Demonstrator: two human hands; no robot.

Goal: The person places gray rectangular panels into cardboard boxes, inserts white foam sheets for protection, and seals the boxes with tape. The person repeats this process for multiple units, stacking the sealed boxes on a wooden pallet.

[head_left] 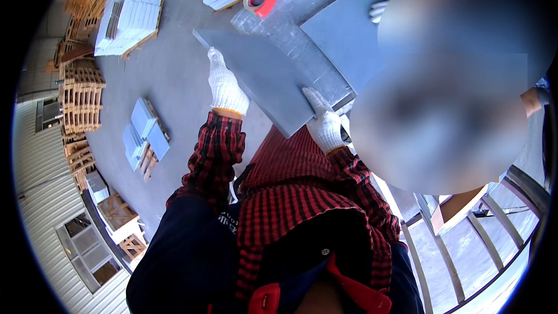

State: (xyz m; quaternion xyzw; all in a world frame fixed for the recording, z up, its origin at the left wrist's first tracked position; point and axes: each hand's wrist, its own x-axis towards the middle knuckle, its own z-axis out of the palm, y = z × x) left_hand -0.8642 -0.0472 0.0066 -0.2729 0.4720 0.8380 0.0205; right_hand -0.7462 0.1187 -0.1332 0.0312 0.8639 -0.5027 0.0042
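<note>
Both my hands wear white knitted gloves and hold one flat grey panel (256,72) tilted in front of my body. My left hand (226,84) grips its left edge near the far corner, fingers hidden underneath. At the near right corner, my right hand (325,122) has the panel pinched, thumb on top. A second grey panel (343,35) lies on the metal-topped table (290,35) just beyond. Another person's gloved hand (379,11) touches that second panel's far edge. On the table's far left part sits a red tape dispenser (264,0) with a tape roll.
A large blurred area covers the right side, where the other person stands. Stacks of white panels (131,17) and wooden pallets (81,96) stand at the left. A low pallet with pale blue panels (145,128) is on the floor. A metal roller frame (465,244) is at lower right.
</note>
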